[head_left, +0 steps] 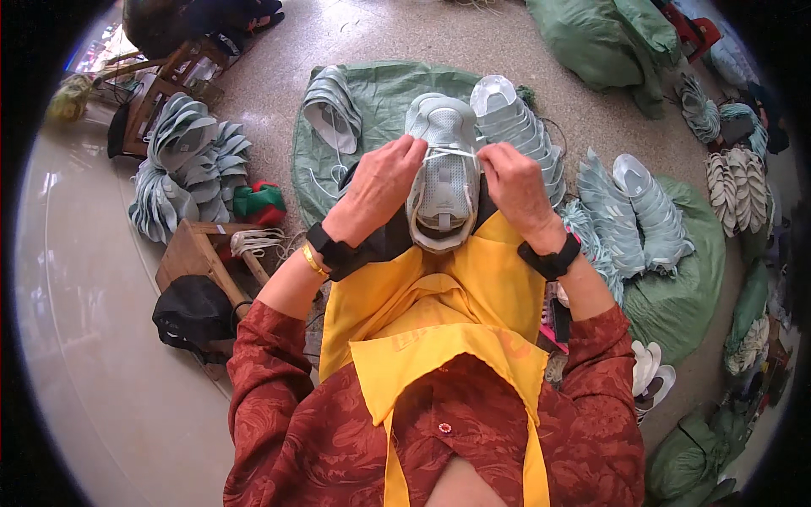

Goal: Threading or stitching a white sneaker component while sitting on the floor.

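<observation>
A pale grey-green shoe upper (442, 182) lies in front of me above my knees, its toe pointing away and its heel opening toward me. Across its lower toe end stretches a white shoelace (452, 153). On the left of the upper, my left hand (384, 184) pinches one end of the lace between thumb and fingers. Opposite it, my right hand (517, 182) pinches the other end. Both hands are closed. Whether the lace passes through eyelets is too small to tell.
Stacked uppers stand at the left (331, 110) and right (519, 127) on a green woven sack (380, 80). More stacks (182, 169) lie far left by a wooden stool (198, 253) with a black cap (193, 311). Further uppers (650, 211) and lace bundles (596, 245) sit at right.
</observation>
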Action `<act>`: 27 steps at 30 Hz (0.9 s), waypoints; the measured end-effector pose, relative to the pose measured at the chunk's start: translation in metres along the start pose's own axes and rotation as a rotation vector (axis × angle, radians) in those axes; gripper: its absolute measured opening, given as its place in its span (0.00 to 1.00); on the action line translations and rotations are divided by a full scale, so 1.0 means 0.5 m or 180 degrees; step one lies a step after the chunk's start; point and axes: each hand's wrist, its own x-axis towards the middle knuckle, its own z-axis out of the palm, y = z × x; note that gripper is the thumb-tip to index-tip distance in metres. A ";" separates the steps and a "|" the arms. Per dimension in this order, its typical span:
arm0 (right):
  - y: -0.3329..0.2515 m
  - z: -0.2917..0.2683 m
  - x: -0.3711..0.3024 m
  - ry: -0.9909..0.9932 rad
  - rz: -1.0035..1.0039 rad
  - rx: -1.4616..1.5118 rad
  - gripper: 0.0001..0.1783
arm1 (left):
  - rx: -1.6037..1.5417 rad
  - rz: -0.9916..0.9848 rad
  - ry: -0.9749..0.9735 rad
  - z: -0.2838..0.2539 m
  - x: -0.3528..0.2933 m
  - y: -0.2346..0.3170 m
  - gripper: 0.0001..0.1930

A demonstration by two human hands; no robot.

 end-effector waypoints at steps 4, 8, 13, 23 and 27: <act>-0.006 -0.006 -0.026 -0.0262 0.0050 -0.0099 0.03 | -0.0077 -0.0249 -0.0050 -0.008 -0.030 -0.023 0.06; -0.008 -0.046 -0.044 -0.0022 0.0249 -0.0048 0.03 | -0.0078 -0.0562 0.0016 -0.035 -0.058 -0.035 0.06; -0.034 -0.131 -0.105 0.0021 0.0585 -0.0153 0.03 | -0.0178 -0.0909 0.0107 -0.087 -0.107 -0.049 0.05; 0.123 -0.246 -0.249 0.0314 0.1811 -0.0591 0.04 | 0.0506 -0.1158 0.0556 -0.169 -0.204 -0.154 0.08; 0.241 -0.302 -0.360 0.0529 0.2059 -0.0839 0.05 | 0.0746 -0.1409 0.0581 -0.218 -0.237 -0.212 0.05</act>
